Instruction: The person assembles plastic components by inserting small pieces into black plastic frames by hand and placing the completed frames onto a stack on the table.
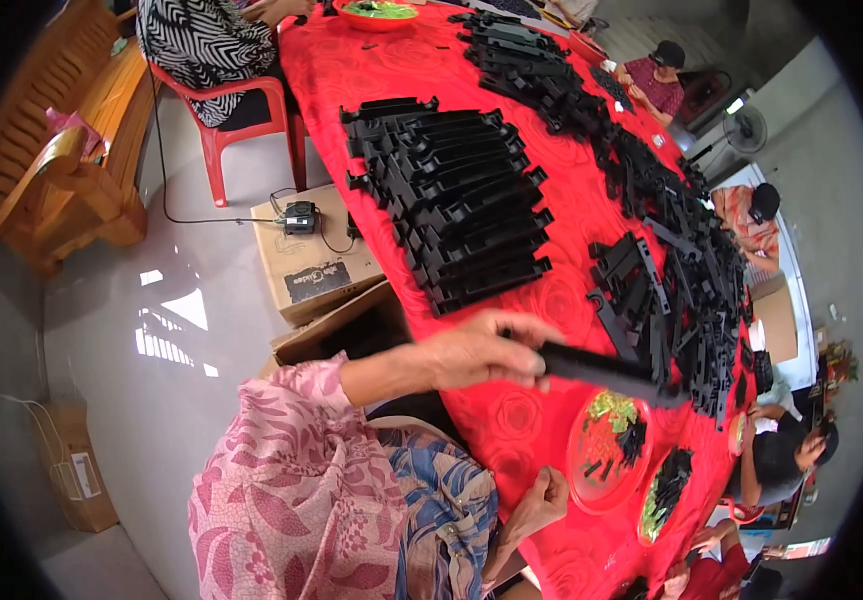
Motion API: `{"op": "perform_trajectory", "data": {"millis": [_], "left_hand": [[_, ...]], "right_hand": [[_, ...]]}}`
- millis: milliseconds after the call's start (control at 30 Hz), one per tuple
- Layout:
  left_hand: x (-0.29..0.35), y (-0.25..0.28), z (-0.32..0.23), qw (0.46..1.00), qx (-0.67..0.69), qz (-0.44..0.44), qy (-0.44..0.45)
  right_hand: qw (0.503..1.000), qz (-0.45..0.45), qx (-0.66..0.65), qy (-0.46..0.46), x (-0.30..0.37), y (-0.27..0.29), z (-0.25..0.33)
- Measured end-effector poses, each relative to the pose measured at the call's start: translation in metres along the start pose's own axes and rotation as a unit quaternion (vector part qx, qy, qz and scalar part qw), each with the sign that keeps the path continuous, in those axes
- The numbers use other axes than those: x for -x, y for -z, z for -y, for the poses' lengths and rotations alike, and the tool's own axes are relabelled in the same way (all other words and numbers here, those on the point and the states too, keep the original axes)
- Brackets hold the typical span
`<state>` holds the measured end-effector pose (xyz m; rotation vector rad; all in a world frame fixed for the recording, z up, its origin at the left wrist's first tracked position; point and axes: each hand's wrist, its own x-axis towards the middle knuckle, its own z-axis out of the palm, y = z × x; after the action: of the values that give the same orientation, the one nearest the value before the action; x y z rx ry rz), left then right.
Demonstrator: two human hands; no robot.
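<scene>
My left hand (pixel 486 350) is closed round one end of a long black plastic part (pixel 606 372), held out over the red-covered table and blurred at its far end. My right hand (pixel 547 497) rests low by the table edge with its fingers curled together; what they hold, if anything, is hidden. Nearest to it stands a round red tray (pixel 583 498) with small green, orange and black pieces. Beside that is a second tray (pixel 645 522) of green and black pieces. Beyond my left hand lies a neat stack of long black parts (pixel 461 205).
A loose heap of black parts (pixel 691 310) runs along the table's far side. Several people sit around the table, one on a red chair (pixel 231 110). Cardboard boxes (pixel 316 255) stand on the floor at the left, near a wooden bench (pixel 81 130).
</scene>
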<state>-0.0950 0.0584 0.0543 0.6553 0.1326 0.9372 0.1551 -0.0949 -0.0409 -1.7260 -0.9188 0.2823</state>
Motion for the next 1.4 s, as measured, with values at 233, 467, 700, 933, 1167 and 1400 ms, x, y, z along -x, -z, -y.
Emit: {"op": "perform_trajectory", "data": {"millis": [233,467,700,933,1167,1400], "left_hand": [[0.015,0.037,-0.147,0.862,-0.258,-0.257,-0.352],[-0.012,0.203,-0.257,0.614,-0.473,-0.504,-0.380],[-0.034,0.254,-0.263,0.547,-0.544,-0.553,-0.315],[-0.022,0.262,-0.255,0.425,-0.680,-0.560,-0.205],[-0.026,0.289,-0.258,0.491,-0.663,-0.504,-0.254],[-0.009,0.319,-0.290,0.527,-0.672,-0.470,-0.224]], "right_hand": [[0.993,0.070,0.081,0.043,-0.003,-0.002,-0.008],[0.969,0.064,0.181,0.158,-0.001,-0.011,0.005],[0.963,0.070,0.208,0.159,-0.003,-0.011,0.003],[0.959,0.070,0.225,0.159,-0.002,-0.008,-0.001],[0.957,0.039,0.211,0.194,0.000,-0.010,0.003],[0.967,0.054,0.206,0.142,-0.005,-0.011,0.016]]}}
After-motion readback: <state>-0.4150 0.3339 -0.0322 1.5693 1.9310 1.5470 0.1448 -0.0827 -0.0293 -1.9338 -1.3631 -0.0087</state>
